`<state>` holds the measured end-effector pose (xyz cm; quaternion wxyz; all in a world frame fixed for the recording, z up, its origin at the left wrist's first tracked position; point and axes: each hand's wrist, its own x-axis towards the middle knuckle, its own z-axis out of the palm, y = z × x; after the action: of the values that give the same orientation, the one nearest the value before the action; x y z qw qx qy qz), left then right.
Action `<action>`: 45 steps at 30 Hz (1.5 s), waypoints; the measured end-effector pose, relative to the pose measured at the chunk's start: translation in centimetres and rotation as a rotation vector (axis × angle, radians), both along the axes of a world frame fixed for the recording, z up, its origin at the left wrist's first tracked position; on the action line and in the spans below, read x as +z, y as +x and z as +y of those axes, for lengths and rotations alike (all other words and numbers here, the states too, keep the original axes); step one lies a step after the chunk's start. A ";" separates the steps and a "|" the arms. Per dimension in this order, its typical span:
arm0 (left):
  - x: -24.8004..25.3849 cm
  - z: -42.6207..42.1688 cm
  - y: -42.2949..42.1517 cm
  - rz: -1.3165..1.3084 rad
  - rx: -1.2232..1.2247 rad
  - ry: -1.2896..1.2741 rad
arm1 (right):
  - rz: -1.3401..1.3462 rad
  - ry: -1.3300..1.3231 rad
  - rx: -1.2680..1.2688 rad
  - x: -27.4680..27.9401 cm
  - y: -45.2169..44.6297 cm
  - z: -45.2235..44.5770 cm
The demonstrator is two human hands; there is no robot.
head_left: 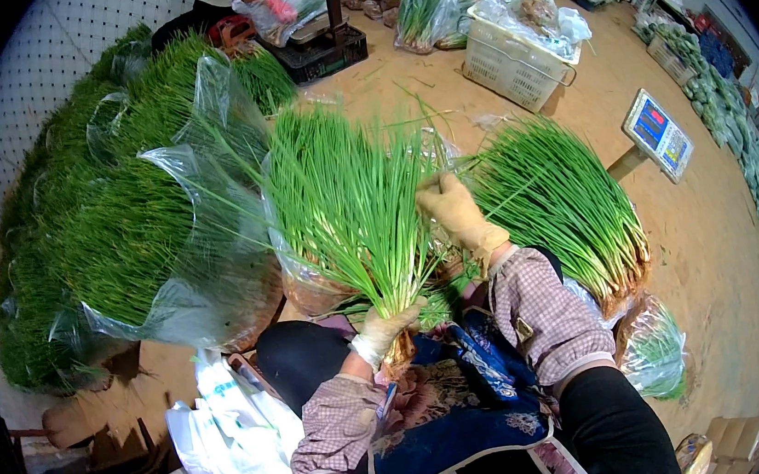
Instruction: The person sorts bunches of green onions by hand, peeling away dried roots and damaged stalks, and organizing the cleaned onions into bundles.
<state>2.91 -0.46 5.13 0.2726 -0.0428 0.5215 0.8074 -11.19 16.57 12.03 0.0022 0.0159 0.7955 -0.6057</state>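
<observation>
My left hand (pixel 385 331), in a pale glove, is wrapped round the root end of a bunch of green onions (pixel 391 254) above my lap. The leaves fan upward and away from me. My right hand (pixel 454 211), also gloved, is beside the bunch's right edge with its fingers curled closed. What its fingers hold, if anything, is hidden. To the right lies a big pile of green onions (pixel 562 209), their brown roots toward me. Behind the held bunch, an opened plastic bag (pixel 295 269) wraps more green onions, and the two masses of leaves overlap.
Large bagged bundles of greens (pixel 120 236) stand at the left. A digital scale display (pixel 660 135) rises at the right, and a plastic crate (pixel 514 65) stands behind. Another person's gloved hand (pixel 281 8) is near a scale (pixel 314 49) at the back. White sacks (pixel 234 437) lie at lower left.
</observation>
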 end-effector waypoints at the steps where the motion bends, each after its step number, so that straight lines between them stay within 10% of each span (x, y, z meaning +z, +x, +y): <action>1: -0.3 0.0 0.0 -0.002 0.001 0.001 | -0.002 0.001 0.001 0.1 0.0 0.2; 8: 1.1 0.1 -0.2 -0.022 0.008 -0.150 | 0.251 0.847 0.258 5.3 1.9 -1.4; 28: -0.4 0.2 -0.1 0.009 0.063 -0.145 | -0.162 0.839 0.303 0.9 -0.3 -1.9; 45: -1.3 0.6 -0.3 -0.102 0.169 0.029 | 0.572 0.845 0.660 -3.0 6.8 -3.0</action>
<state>2.59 0.15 3.83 0.2302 -0.1238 0.4898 0.8317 -4.40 13.56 9.02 -0.0305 -0.3957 0.8990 -0.1851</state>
